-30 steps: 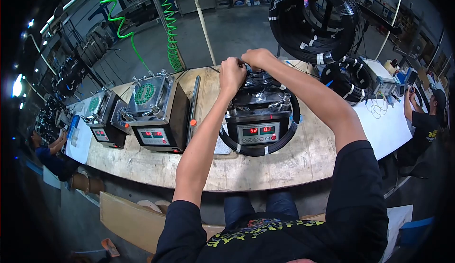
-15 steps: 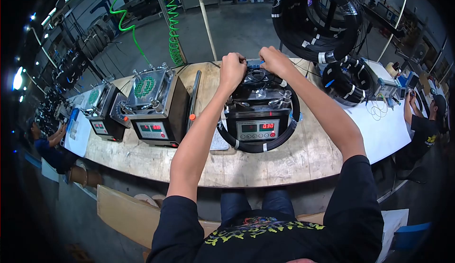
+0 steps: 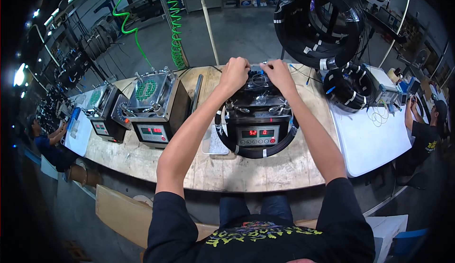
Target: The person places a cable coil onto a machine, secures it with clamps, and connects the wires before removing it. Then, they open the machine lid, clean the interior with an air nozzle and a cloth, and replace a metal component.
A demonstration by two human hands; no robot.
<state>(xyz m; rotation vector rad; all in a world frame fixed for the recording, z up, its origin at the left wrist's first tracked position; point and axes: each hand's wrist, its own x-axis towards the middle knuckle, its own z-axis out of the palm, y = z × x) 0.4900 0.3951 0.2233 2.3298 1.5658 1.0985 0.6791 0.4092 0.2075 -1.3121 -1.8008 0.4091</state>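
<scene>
The middle machine (image 3: 258, 135) stands on the wooden bench with its red display lit. Around its front hangs a coil of black cable (image 3: 264, 153), and thin dark cables lie over its top. At the machine's back left edge is my left hand (image 3: 235, 75), its fingers closed; what they hold is too small to make out. Close by on the right, my right hand (image 3: 278, 74) is pinched beside a small blue piece (image 3: 261, 72); whatever sits between its fingertips is hidden.
Two similar machines (image 3: 151, 132) with green-patterned tops stand to the left, a dark rod (image 3: 196, 94) beside them. Large black cable coils (image 3: 327, 64) hang and lie at the right. Co-workers sit at the far left (image 3: 45, 137) and far right (image 3: 424, 130).
My right hand has moved slightly right and down, with its forearm drawn in. The machine's display has changed from 0.30 to other digits. The view has shifted slightly.
</scene>
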